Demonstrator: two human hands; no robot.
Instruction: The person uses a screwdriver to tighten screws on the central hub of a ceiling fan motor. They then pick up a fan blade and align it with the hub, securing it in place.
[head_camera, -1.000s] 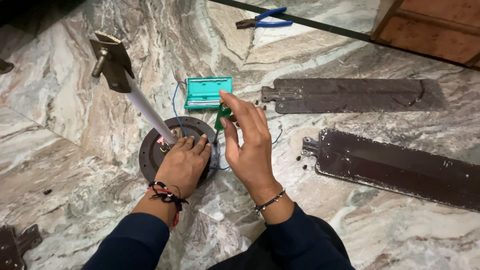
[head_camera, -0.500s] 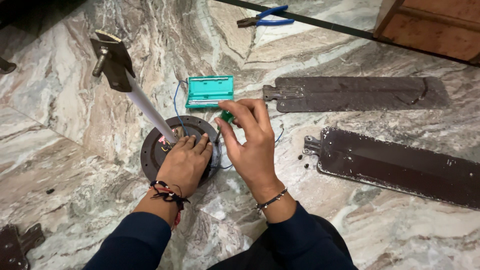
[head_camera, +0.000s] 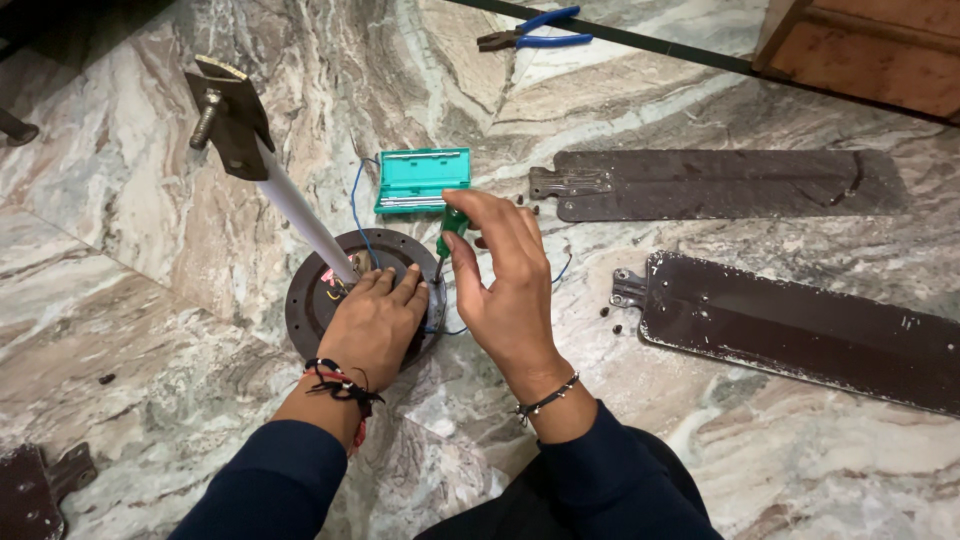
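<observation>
Two hands: right hand (head_camera: 505, 290) grips screwdriver (head_camera: 450, 228); left hand (head_camera: 375, 325) flat on motor (head_camera: 305, 300).

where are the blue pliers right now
In the head view the blue-handled pliers lie on the marble floor at top centre, beyond the open teal tool case.

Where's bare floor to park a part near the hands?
Free: marble left of the motor housing, and the near floor below the lower fan blade. Crowded: between green case, right hand and blades, with loose screws and wire.
</observation>
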